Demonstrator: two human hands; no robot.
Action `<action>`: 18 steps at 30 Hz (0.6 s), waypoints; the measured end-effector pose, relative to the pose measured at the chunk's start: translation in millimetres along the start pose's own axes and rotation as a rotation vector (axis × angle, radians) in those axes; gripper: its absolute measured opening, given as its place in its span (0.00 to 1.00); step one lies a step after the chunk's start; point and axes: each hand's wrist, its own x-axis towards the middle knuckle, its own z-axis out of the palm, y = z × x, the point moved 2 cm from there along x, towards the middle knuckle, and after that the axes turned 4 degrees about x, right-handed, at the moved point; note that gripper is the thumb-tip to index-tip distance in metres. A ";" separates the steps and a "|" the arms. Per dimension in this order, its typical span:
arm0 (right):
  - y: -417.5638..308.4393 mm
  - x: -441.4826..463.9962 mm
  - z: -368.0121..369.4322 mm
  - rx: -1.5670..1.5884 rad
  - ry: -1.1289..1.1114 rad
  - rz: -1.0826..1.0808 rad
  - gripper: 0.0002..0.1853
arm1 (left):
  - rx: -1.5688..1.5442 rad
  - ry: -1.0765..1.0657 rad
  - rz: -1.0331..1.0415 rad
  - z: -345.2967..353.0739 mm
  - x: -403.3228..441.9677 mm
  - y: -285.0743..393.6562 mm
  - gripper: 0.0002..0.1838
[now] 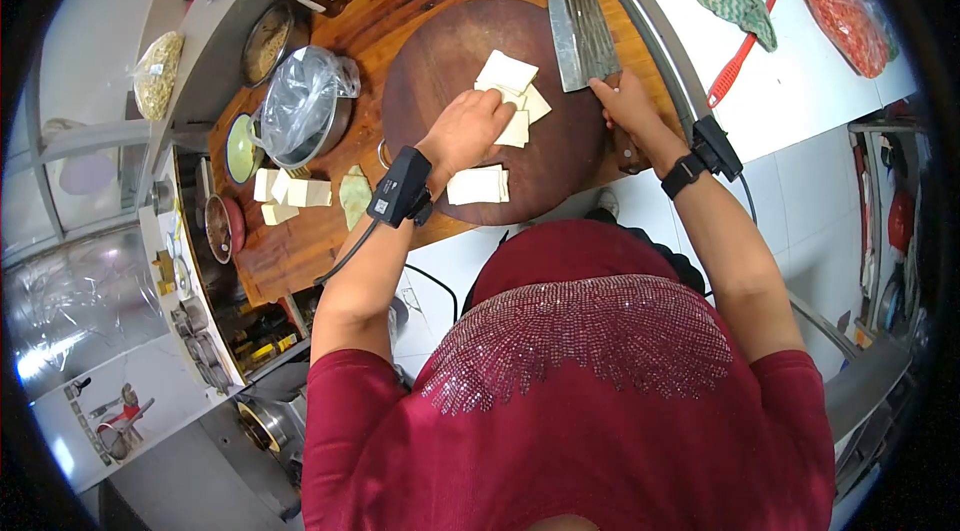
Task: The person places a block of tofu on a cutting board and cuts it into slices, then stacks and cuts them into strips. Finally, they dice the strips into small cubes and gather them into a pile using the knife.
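A round dark wooden board point(430, 61) lies on the wooden counter. Flat pale slices point(509, 72) are spread on it, overlapping, and my left hand point(467, 131) rests on their left side with its fingers bent; whether it grips a slice is hidden. A separate stack of pale slices point(478, 186) sits at the board's near left edge. At the board's right side, my right hand point(632, 111) is closed on the handle of a wide cleaver point(583, 36), whose blade points away from me.
Left of the board are a pot covered with plastic point(318, 121), pale blocks point(292, 191), a green plate point(241, 149) and a pan point(270, 46). On the white surface at right lie a green cloth point(737, 9), a red-handled tool point(733, 69) and a bag of red food point(838, 16).
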 end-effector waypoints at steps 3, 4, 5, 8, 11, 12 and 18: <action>-3.2 -2.8 -2.6 -0.020 -0.004 0.005 0.17 | -0.083 -0.047 -0.090 1.2 -8.5 -8.6 0.28; -4.0 -4.8 -2.6 -0.015 -0.026 -0.003 0.17 | -0.142 -0.073 -0.171 0.7 -14.3 -13.1 0.28; -2.2 -6.0 -1.8 -0.012 -0.026 0.000 0.17 | -0.203 -0.099 -0.256 1.6 -19.6 -16.2 0.28; -2.0 -3.1 0.9 0.042 0.008 -0.042 0.17 | -0.250 -0.085 -0.251 11.3 -23.5 -19.3 0.28; 4.4 0.7 -1.2 -0.008 0.007 -0.029 0.17 | -0.253 -0.014 -0.194 16.6 -17.5 -15.9 0.27; 5.2 1.1 -0.9 -0.007 0.009 -0.037 0.17 | -0.252 0.005 -0.169 16.1 -16.0 -13.0 0.27; 6.5 3.8 -0.8 -0.021 0.007 -0.052 0.19 | -0.044 0.091 -0.110 10.2 -15.3 -7.8 0.29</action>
